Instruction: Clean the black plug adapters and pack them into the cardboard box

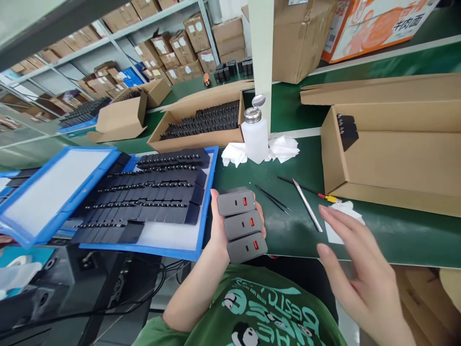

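A worker's left hand (218, 227) is clamping three grey chargers (242, 226), stacked in one column, over the green bench's (396, 235) near edge. The right hand (360, 269), fingers spread and holding nothing, is hovering at their four o'clock. One pair of tweezers (272, 198), one knife (307, 205) and one screwdriver (309, 190) are lying at two o'clock, one blue tray (207, 202) at ten.

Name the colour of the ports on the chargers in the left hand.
Red ports on grey chargers; head view.
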